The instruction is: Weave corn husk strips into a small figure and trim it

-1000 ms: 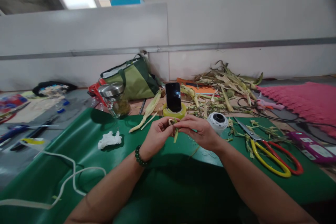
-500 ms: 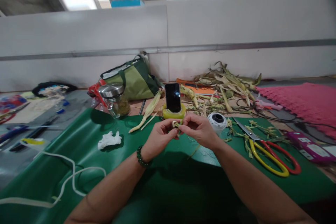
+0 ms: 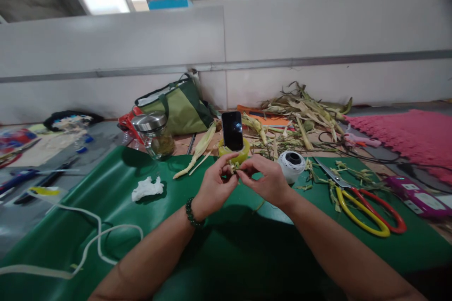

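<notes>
Both hands meet over the green mat [image 3: 106,207], pinching a small folded piece of corn husk [image 3: 233,167] between their fingertips. My left hand [image 3: 213,186], with a dark bead bracelet at the wrist, grips it from the left. My right hand [image 3: 265,179] grips it from the right, fingers curled in. A thin thread hangs below the hands toward the mat. Just behind the hands a black phone [image 3: 233,130] stands upright in a yellow tape roll [image 3: 243,154]. A white thread spool [image 3: 291,164] sits right of my right hand.
Yellow and red scissors [image 3: 367,214] lie on the mat at right. A husk pile [image 3: 300,115] lies at the back, a pink knitted cloth [image 3: 406,131] far right. A glass jar [image 3: 155,134], green bag [image 3: 176,103], crumpled tissue [image 3: 147,187] and white cord [image 3: 92,240] are at left.
The hands have stayed together on the husk piece; the strip that hung down a second ago is now tucked up between the fingers, and the hands sit slightly higher.
</notes>
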Tool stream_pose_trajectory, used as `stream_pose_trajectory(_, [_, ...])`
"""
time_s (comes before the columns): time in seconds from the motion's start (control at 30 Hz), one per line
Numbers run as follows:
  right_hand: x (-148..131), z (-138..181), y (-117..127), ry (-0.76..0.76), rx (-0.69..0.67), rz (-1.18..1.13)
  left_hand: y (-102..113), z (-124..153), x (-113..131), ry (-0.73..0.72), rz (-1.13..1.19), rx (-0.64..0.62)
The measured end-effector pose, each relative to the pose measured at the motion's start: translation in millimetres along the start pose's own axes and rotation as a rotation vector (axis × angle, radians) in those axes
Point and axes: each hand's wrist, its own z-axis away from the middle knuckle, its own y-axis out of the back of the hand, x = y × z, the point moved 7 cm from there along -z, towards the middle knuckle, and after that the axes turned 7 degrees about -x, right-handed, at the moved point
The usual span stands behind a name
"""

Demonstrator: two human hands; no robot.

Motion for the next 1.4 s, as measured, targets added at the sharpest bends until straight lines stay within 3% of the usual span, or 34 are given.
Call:
stream_pose_trajectory(0.13, [-8.3,3.3,-2.5,0.125,-0.004,0.197,-3.7,-2.3,-4.5,0.058,0.125,-0.064])
stream_pose_trajectory(0.37, [-10.6,3.5,-7.5,0.172,-0.018,0.221,-2.8,-0.5,-0.1,-0.001,-0.036,-0.029])
stream_pose_trajectory(0.6, [10.0,2.4,-5.8,-0.159,0.03,-0.164,-4.7,2.9,-1.5,0.032,0.087,0.008])
stream_pose_trajectory(0.77, [11.1,0.3,-9.0,-0.255,-0.041,-0.375,-4.6,4.8,1.2,0.012,0.108,0.043])
stream_pose_trajectory(0.97, [15.6,1.8,0.5,-0.309,0.129,-0.243,-5.4,5.5,4.8,0.014,0.092,-0.005])
stream_pose_trajectory(1.23, [28.5,-3.7,-14.4,-0.397,-0.059,-0.532,-9.2,3.1,5.1,0.053,0.168,-0.1])
stream_pose_trajectory(1.4, [26.6,-4.3,-14.1,-0.425,-0.096,-0.599,-8.8,2.2,4.8,0.07,0.191,-0.076])
